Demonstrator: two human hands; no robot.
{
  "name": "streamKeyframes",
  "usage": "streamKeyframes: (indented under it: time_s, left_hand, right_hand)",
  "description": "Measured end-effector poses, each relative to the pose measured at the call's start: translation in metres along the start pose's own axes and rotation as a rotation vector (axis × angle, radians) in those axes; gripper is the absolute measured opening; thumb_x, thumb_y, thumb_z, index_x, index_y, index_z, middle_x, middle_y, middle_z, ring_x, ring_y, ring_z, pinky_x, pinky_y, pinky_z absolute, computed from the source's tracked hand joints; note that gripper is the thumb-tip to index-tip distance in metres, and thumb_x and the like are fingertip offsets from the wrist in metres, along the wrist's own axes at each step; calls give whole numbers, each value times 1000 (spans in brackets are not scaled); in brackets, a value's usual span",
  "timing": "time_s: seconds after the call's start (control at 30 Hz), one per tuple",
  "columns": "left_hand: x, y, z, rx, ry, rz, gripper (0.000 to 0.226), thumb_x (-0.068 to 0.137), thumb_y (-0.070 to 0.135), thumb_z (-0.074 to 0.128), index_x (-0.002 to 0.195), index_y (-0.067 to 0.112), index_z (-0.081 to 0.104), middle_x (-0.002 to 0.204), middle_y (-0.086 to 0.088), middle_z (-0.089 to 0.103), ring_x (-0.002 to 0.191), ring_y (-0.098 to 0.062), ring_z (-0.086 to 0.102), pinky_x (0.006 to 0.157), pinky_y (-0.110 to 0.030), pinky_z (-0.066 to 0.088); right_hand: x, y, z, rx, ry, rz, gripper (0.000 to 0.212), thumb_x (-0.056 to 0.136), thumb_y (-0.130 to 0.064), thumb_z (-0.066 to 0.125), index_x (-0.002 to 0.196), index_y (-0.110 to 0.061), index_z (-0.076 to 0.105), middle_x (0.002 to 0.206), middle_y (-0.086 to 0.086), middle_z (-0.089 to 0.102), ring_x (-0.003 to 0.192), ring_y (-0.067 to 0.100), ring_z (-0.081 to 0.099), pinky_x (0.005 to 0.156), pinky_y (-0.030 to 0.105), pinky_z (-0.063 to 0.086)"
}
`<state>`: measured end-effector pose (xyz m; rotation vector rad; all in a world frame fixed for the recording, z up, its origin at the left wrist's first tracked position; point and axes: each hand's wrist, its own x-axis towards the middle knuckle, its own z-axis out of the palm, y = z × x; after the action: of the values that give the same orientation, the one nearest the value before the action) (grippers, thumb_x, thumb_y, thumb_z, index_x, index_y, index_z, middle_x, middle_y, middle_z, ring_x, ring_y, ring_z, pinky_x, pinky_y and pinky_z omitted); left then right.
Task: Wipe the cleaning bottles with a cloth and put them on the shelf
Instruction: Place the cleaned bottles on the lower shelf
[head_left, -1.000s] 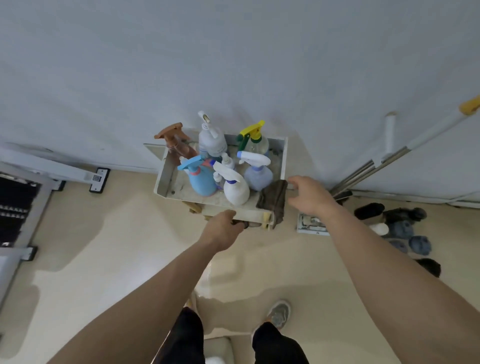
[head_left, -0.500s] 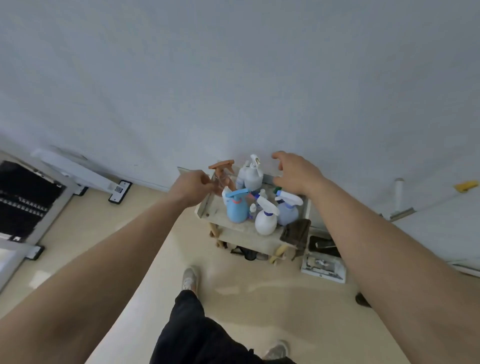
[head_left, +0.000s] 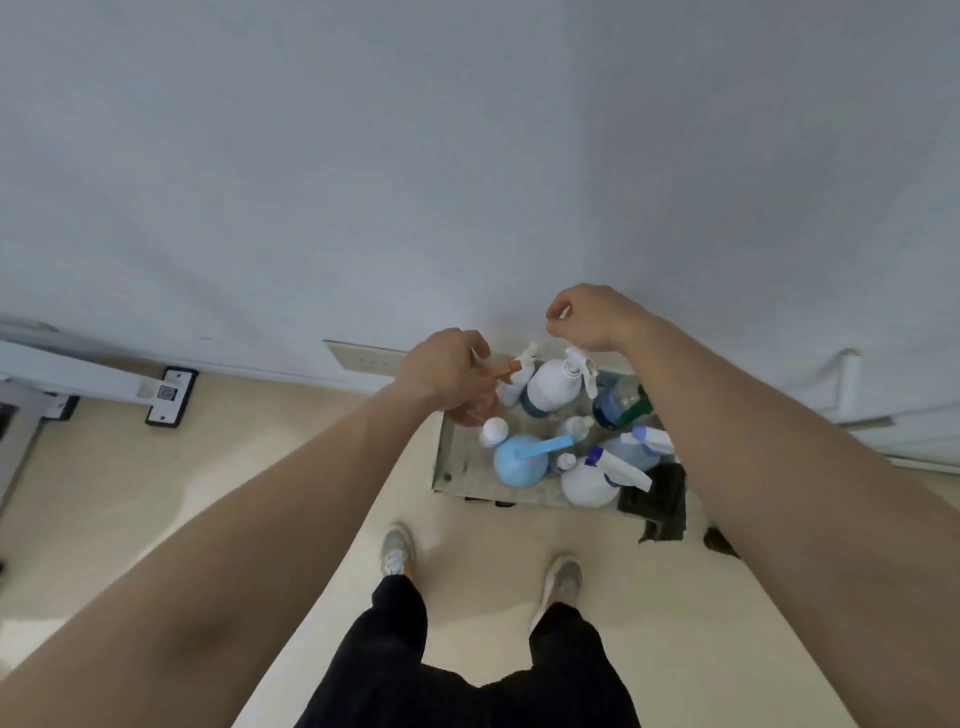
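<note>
Against the white wall (head_left: 467, 156), a grey rimmed tray (head_left: 457, 470) is holding upright spray bottles (head_left: 519, 460) and a dark cloth (head_left: 657, 499). The left hand (head_left: 447, 371) is gripping the upright orange plastic spray bottle (head_left: 480, 410) back-left, nozzle pointing right; the right hand (head_left: 587, 317) is hovering clenched, empty.

Left hand (head_left: 447, 371): from shelf (head_left: 457, 470) front edge to orange spray bottle (head_left: 475, 408), now gripping it. Right hand (head_left: 592, 317): off shelf side, now curled above white bottle (head_left: 550, 387).
</note>
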<state>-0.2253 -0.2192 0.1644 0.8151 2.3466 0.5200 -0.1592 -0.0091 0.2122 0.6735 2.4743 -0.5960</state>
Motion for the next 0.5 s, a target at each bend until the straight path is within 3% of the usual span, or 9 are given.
streamKeyframes:
  time_s: [0.17, 0.27, 0.4, 0.5]
  left_hand:
    - [29, 0, 14, 139, -63, 34, 30, 77, 47, 72, 101, 31, 67, 93, 9, 61, 91, -19, 63, 68, -30, 44]
    - [34, -8, 19, 133, -60, 10, 22, 73, 45, 72, 91, 32, 68, 87, 10, 62, 83, -17, 62, 61, -28, 41]
    - [36, -15, 27, 25, -37, -15, 23, 70, 38, 77, 90, 31, 69, 88, 9, 61, 85, -18, 62, 65, -30, 47]
    - [36, -15, 30, -15, -9, -1, 22, 72, 38, 79, 90, 30, 69, 87, 6, 58, 84, -19, 59, 65, -30, 41]
  right_hand:
    - [53, -5, 5, -97, -115, -15, 33, 95, -26, 66, 128, -21, 66, 133, 3, 63, 118, 23, 59, 97, 32, 44]
    - [81, -10, 18, -184, -238, -26, 38, 92, -25, 71, 129, -18, 67, 121, 6, 69, 103, 24, 67, 93, 36, 52]
    - [107, -12, 29, -286, -348, -9, 38, 90, -29, 75, 120, -8, 67, 99, 9, 73, 86, 24, 74, 80, 38, 59]
    - [118, -9, 30, -333, -360, -5, 34, 88, -29, 76, 110, -4, 69, 87, 9, 74, 86, 25, 75, 76, 36, 58]
